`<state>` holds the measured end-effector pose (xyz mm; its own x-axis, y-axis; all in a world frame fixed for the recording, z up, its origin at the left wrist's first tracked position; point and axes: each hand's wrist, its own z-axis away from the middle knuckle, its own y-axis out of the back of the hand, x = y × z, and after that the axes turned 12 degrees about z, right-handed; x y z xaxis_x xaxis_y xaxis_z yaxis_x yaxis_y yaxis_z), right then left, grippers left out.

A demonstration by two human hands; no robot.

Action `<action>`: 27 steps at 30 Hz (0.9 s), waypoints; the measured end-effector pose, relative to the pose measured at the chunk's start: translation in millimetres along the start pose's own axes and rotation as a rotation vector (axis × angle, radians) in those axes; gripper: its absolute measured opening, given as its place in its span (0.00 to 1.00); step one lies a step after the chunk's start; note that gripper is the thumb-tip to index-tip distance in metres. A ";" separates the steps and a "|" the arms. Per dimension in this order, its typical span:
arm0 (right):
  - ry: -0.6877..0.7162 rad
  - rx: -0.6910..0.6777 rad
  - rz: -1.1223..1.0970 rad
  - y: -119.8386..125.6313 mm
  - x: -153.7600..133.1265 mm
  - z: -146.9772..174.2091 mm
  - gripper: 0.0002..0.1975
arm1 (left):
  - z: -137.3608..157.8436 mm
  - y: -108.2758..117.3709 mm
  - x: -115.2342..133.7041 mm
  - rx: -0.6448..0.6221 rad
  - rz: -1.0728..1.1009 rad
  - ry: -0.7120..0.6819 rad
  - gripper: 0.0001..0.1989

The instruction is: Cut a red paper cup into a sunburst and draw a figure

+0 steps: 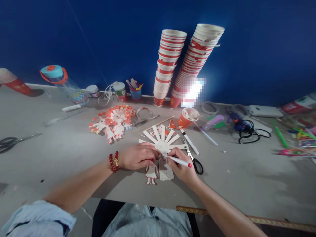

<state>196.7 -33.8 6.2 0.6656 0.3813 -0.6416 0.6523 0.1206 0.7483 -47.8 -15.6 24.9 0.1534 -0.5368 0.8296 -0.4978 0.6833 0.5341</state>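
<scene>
My right hand (181, 166) is closed around a white marker (179, 161) with a red end. Its tip meets a piece of white paper (167, 173) bearing faint drawn lines and a bit of red. My left hand (140, 156) lies with fingers stretched out at the left edge of that paper, pressing down. Just beneath its fingertips is a cut-out dress figure (151, 172) outlined in red. A white paper cup cut into fanned strips (161, 144) spreads above both hands. Scissors with black handles (197, 165) lie right of my right hand, partly hidden under the strips.
Finished-looking paper figures with orange fringes (118, 118) lie to the left. Two tall paper cup stacks (171, 62) lean at the blue wall. Other scissors (14, 142), a water bottle (65, 85), a red cup with scraps (186, 118) and a black cord (249, 131) stand around.
</scene>
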 end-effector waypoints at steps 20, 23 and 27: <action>-0.026 -0.017 0.008 -1.5 2.7 1.4 0.04 | -0.1 0.7 0.7 -0.007 -0.018 0.004 0.13; -0.020 -0.018 -0.002 -1.7 2.9 1.8 0.04 | -0.2 0.5 0.5 -0.010 -0.014 0.007 0.14; -0.011 -0.016 0.008 -1.5 2.4 1.3 0.04 | -0.7 0.9 1.0 -0.011 -0.011 0.015 0.14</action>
<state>197.8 -34.2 3.4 0.6747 0.3722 -0.6373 0.6410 0.1327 0.7560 -47.5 -15.2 26.3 0.1719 -0.5368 0.8260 -0.4868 0.6827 0.5449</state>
